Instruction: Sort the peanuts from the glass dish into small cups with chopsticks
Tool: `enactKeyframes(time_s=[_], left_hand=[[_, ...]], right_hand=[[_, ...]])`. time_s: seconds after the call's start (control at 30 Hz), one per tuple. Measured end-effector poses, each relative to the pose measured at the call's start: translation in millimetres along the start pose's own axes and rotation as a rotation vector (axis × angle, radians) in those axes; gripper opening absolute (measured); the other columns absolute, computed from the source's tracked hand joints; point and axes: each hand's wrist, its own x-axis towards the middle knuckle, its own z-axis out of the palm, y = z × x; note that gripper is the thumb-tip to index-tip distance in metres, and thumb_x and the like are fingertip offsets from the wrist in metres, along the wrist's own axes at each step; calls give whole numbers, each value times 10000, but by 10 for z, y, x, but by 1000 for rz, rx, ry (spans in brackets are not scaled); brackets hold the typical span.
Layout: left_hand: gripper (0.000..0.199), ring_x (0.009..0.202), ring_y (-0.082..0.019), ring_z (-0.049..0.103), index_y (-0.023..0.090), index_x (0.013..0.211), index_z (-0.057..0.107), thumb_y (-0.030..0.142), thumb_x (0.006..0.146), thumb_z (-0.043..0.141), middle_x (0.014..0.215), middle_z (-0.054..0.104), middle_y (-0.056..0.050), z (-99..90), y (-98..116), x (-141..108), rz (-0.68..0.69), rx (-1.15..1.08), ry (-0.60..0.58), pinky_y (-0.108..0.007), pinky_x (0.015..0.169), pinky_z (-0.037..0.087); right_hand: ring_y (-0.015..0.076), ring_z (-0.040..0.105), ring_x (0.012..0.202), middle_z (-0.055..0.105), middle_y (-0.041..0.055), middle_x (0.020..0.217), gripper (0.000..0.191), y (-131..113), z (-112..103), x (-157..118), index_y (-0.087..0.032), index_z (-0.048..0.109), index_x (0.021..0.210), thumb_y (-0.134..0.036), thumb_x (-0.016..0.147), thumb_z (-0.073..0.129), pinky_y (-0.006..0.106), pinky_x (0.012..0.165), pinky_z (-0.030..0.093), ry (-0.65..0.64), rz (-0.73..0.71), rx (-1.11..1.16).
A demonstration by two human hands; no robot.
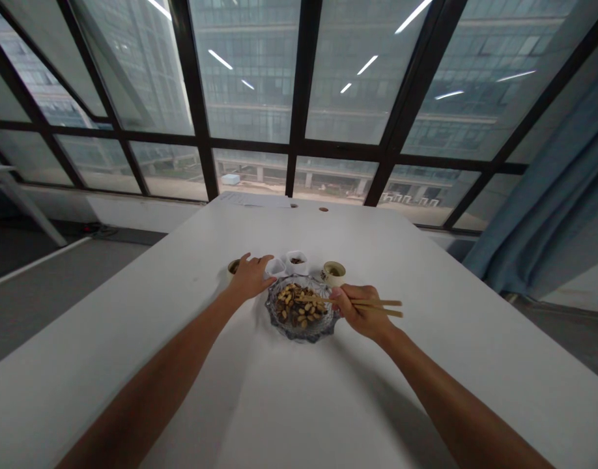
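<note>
My right hand point(361, 309) is closed around a pair of wooden chopsticks point(384, 307), whose tips reach over a scalloped glass bowl point(299, 337). Tan and dark pieces that look like nuts or seeds point(299, 303) lie in that bowl. At its far left side, my left hand point(251, 277) grips a small white dish point(275, 267) between thumb and forefinger. Beside it stands a second white dish point(297, 262) with dark bits inside. A small patterned cup point(333, 273) is just beyond my right hand. Another cup point(233, 266) is partly hidden behind my left hand.
Everything stands on a long white table point(299, 404). Papers point(255, 199) and a small brown round spot point(323, 209) are at its far end, by the windows. A blue curtain point(548, 189) hangs on the right. Another white table point(25, 195) is at the left.
</note>
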Motion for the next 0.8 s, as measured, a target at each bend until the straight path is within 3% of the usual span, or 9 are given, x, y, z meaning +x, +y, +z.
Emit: enactKeyframes(time_s=[0.2, 0.6, 0.8], left_hand=[[546, 1151, -307, 625, 200, 1339, 487, 474, 877, 584, 1176, 697, -134, -4, 41, -43, -27, 21, 13, -481, 1141, 298], [513, 1149, -285, 628, 187, 1336, 488, 486, 922, 532, 1192, 694, -123, -28, 100, -68, -25, 39, 22, -471, 1132, 310], [520, 1153, -282, 631, 173, 1330, 496, 480, 914, 558, 1216, 688, -127, -53, 125, -70, -30, 72, 16, -466, 1141, 312]], right_hand=[[122, 493, 387, 589, 10, 443, 503, -117, -56, -23, -228, 639, 523, -579, 879, 581, 238, 407, 366, -142, 41, 39], [126, 526, 438, 608, 20, 495, 525, -6, -3, -25, -213, 604, 574, -527, 971, 463, 242, 462, 383, -170, -31, -130], [108, 521, 435, 585, 5, 483, 533, -66, 10, 6, -213, 556, 574, -499, 1001, 414, 224, 479, 396, -254, -134, -189]])
